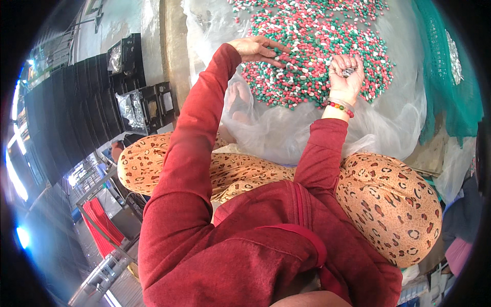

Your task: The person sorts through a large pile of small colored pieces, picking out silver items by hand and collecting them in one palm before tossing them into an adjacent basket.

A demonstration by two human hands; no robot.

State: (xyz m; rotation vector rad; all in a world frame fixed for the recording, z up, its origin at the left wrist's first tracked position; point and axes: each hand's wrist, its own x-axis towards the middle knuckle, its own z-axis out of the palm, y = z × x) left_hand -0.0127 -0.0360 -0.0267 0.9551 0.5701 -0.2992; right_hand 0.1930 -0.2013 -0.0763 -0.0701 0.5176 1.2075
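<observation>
A wide spread of small rounded red, green and white pieces (302, 77) lies in front of me on a thin translucent plastic sheet (409, 97). My left hand (255, 49) reaches over the left part of the spread with its fingers stretched out and apart, and I see nothing held in it. At the right part, my right hand (346, 79) is turned palm up with its fingers curled inward. Something small, dark and silvery shows in that palm, too small to make out. A beaded bracelet (340, 107) circles the right wrist.
Green netting (434, 66) hangs along the right side, with a pale bundle (453, 56) at it. Stacked black trays (71, 107) stand to the left, some holding silvery bags (132, 110). Red rods or tubes (101, 225) lie at the lower left. My patterned trouser legs (391, 204) border the sheet.
</observation>
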